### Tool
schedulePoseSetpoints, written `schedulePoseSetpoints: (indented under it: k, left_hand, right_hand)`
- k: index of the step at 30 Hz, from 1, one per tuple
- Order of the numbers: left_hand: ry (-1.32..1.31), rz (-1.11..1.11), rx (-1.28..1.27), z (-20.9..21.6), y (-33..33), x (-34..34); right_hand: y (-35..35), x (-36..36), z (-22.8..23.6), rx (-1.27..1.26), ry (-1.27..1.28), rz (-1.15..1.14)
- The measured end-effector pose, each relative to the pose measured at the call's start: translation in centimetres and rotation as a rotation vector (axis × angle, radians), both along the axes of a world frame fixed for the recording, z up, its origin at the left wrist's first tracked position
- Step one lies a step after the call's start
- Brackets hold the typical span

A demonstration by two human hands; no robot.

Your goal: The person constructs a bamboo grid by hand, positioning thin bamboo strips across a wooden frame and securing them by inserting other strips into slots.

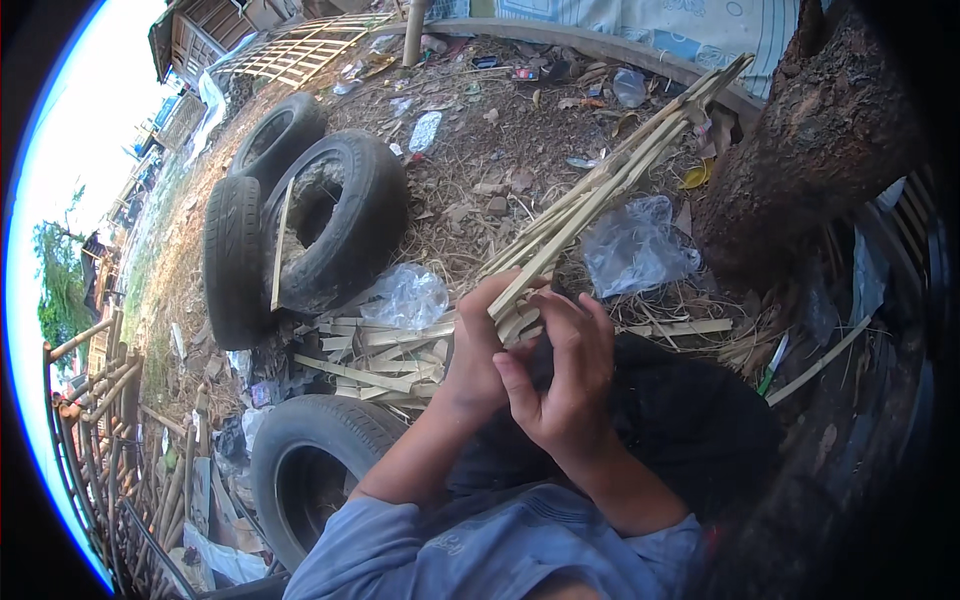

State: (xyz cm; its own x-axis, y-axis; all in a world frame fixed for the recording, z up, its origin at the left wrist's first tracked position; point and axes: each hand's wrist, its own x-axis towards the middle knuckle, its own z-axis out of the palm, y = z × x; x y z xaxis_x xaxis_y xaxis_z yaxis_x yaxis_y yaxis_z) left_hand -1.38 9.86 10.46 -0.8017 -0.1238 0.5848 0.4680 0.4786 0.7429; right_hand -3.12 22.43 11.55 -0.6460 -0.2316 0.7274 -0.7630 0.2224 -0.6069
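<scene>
A long bundle of split bamboo strips (610, 192) slants up and to the right from my hands, its far ends near the tree trunk. Around its near end my left hand (476, 348) is closed, the forefinger and thumb side against the strips. My right hand (570, 372) curls its fingers about the same end from the right, its thumb bent toward the left hand. Part of the grip is hidden behind my fingers. More cut bamboo strips (385, 376) lie in a loose pile on the ground, left of my left hand.
Several old tyres (375, 200) lie at the left, one tyre (275, 455) close by my left forearm. A thick tree trunk (800, 150) stands at the right. A green-handled knife (768, 378) rests near it. Clear plastic bags (640, 245) and litter dot the soil.
</scene>
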Motion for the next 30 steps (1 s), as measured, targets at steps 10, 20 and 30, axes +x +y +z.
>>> schedulePoseSetpoints:
  k: [10,20,30]
  left_hand:
    - [-0.088,-0.19,-0.143,1.4,-1.7,-0.2]
    - [-0.08,-0.252,-0.098,1.7,-2.1,-0.2]
    - [-0.605,-0.371,0.311,9.0,-1.6,2.8]
  right_hand:
    - [-0.8,-0.9,-0.2,-0.155,-0.037,0.114]
    - [-0.5,-2.4,-0.1,-0.116,0.083,0.114]
    - [-1.3,-2.6,-2.1,-0.235,0.078,0.143]
